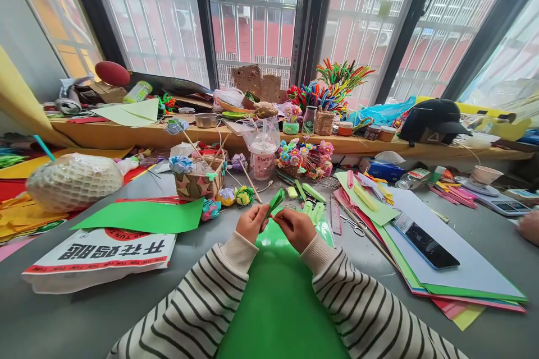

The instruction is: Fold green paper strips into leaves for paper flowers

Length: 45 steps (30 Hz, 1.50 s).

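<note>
My left hand (251, 222) is closed around a small bundle of folded green paper (275, 199), which sticks up above the fingers. Close beside it, my right hand (296, 228) pinches at the lower end of the bundle; whether its fingertips grip the paper itself is too small to tell. Both hands are above a shiny green mat (282, 291). Light green paper strips (314, 193) lie just beyond the hands, with a pair of scissors (353, 226) and a pink ruler (336, 214) to the right.
A flower basket (197, 184) and paper flowers (227, 196) stand left of centre. Green paper (143, 215) covers part of a printed bag (101, 261). At right, a phone (427, 241) rests on stacked coloured paper (475, 269). Another person's hand (529, 228) shows at the right edge.
</note>
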Available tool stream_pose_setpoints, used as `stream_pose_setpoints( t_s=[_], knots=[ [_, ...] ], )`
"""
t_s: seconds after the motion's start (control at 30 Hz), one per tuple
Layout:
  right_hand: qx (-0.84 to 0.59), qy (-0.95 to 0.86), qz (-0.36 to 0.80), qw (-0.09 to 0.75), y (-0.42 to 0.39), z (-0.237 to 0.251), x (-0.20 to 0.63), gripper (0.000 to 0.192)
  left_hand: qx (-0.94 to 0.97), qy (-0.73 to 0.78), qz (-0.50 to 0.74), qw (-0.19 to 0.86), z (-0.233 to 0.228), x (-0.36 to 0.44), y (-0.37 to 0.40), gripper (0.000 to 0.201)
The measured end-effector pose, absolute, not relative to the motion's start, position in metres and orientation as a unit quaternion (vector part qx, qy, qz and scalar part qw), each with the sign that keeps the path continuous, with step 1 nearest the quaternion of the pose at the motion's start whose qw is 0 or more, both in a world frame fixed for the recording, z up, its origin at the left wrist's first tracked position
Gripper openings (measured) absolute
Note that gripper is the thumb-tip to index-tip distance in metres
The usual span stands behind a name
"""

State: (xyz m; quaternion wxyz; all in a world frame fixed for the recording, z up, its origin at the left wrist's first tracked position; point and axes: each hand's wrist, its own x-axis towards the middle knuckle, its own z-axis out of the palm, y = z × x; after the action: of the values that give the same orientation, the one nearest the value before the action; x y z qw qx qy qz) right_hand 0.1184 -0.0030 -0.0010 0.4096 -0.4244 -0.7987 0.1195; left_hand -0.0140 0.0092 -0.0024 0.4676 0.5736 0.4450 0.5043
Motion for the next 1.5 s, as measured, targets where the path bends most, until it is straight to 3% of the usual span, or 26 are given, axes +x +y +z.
stream_pose_setpoints(
  t_s=[0.23,0.43,0.6,0.77,1.07,1.3,1.5],
  knots=[
    [-0.414,-0.83,0.036,0.371,-0.008,0.001,0.119,0.019,0.714,0.512,0.456,0.143,0.004,-0.015,0.0,0.027],
    [-0.412,-0.846,-0.026,0.337,-0.011,0.009,0.122,0.019,0.779,0.451,0.435,-0.001,-0.006,-0.018,0.007,0.025],
    [-0.383,-0.88,-0.109,0.259,-0.008,0.02,0.129,0.019,0.831,0.4,0.367,-0.122,-0.011,-0.021,0.012,0.032],
    [-0.381,-0.901,-0.127,0.164,-0.001,0.031,0.134,0.015,0.852,0.401,0.29,-0.174,-0.013,-0.02,0.014,0.039],
    [-0.359,-0.924,-0.105,0.073,0.006,0.057,0.135,0.014,0.854,0.38,0.3,-0.192,-0.012,-0.022,0.015,0.037],
    [-0.423,-0.892,-0.14,0.076,0.004,0.044,0.143,0.016,0.826,0.407,0.323,-0.215,-0.009,-0.024,0.015,0.036],
    [-0.33,-0.902,-0.261,0.098,0.001,0.047,0.144,0.019,0.836,0.414,0.307,-0.189,-0.006,-0.02,0.013,0.036]
  ],
)
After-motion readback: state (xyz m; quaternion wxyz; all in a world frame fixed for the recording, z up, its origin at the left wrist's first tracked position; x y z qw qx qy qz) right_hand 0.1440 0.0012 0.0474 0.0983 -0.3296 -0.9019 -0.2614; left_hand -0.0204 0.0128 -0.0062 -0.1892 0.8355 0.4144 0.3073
